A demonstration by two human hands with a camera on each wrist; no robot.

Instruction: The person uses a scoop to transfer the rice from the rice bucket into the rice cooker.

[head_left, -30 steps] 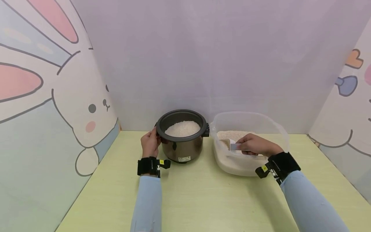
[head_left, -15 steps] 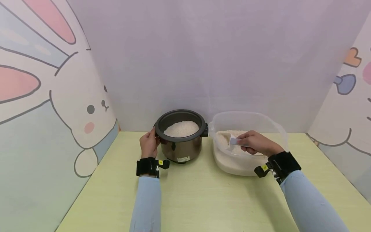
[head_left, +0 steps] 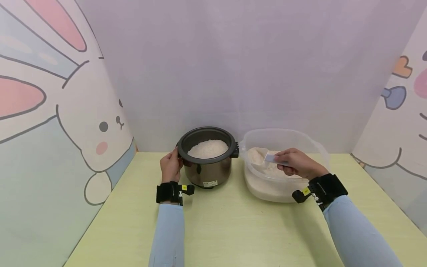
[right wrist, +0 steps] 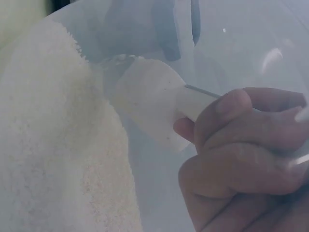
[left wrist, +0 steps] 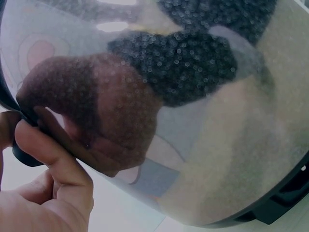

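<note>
A brown rice cooker (head_left: pixel 207 173) with a black rim stands at the back of the table, lidless, with white rice (head_left: pixel 208 149) inside. My left hand (head_left: pixel 170 166) grips its left side; in the left wrist view the thumb and fingers pinch a black side handle (left wrist: pixel 26 155). To the right is a translucent plastic tub (head_left: pixel 267 194) of rice. Inside its rim my right hand (head_left: pixel 300 164) holds a white scoop (head_left: pixel 258 155) by the handle. The scoop carries rice and sits over the tub's left part. In the right wrist view, the scoop (right wrist: pixel 149 99) is seen through the tub wall.
The pale green table (head_left: pixel 233 230) extends in front of both vessels. A lilac backdrop (head_left: pixel 186 74) rises close behind them. Panels with cartoon rabbits (head_left: pixel 83 141) flank the table on both sides. Each wrist wears a black strap (head_left: pixel 168 192) with a small camera.
The scoop has tipped back from its dipped pose to a more level one, rising out of the rice with a load. The left hand still grips the rice cooker.
</note>
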